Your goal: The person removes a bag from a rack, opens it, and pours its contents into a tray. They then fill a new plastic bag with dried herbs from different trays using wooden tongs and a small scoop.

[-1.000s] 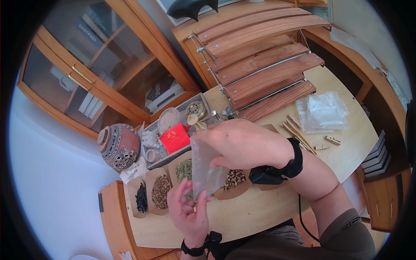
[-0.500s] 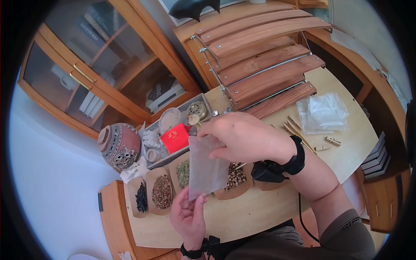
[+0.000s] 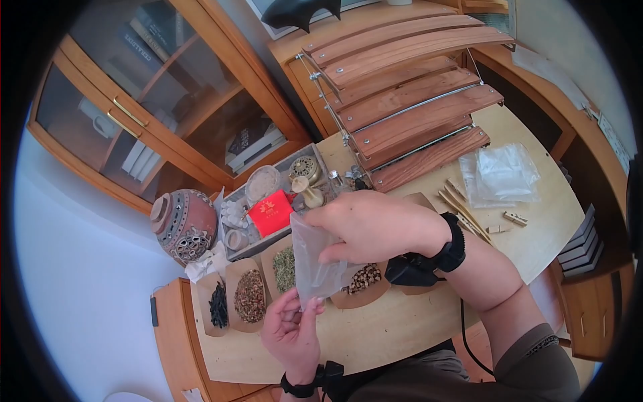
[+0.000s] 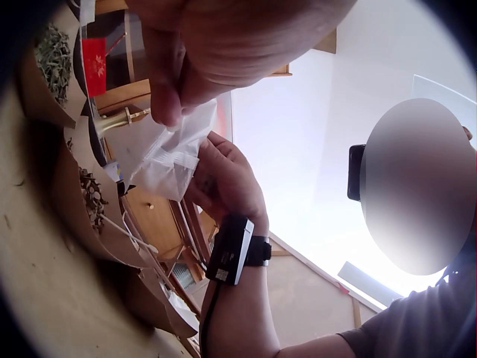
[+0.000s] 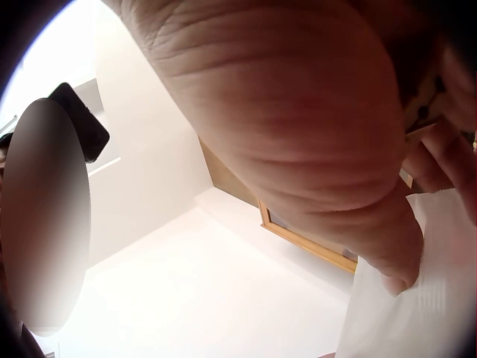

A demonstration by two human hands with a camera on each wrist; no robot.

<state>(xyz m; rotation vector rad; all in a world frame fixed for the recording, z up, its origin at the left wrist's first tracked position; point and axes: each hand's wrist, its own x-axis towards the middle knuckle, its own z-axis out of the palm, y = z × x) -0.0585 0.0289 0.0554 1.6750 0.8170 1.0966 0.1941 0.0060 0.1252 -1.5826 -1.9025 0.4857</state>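
Note:
A translucent white pouch (image 3: 311,258) hangs between the two hands, above the paper trays. My left hand (image 3: 293,335) pinches its lower edge between thumb and fingers. At the upper right side, my right hand (image 3: 385,226) grips the pouch with its thumb in front. In the left wrist view the creased pouch (image 4: 168,160) has a folded strip across it, with the right hand (image 4: 227,175) beyond. The right wrist view shows the right thumb (image 5: 387,253) on the pouch's white sheet (image 5: 447,298). Behind the pouch, green dried herb (image 3: 284,266) and pale chopped pieces (image 3: 364,279) are partly covered.
Trays of black strips (image 3: 218,305) and brown chips (image 3: 249,296) stand at the left. Behind them, a grey tray (image 3: 236,253) carries a red packet (image 3: 271,213) and small vessels. A wooden slatted rack (image 3: 415,127), clear plastic bags (image 3: 501,173) and wooden tongs (image 3: 462,211) lie further right.
The pouch faced the head view flat and wide half a second ago; now it is turned and creased, looking narrower. The right hand shifted slightly down and right; the left hand stays nearly still.

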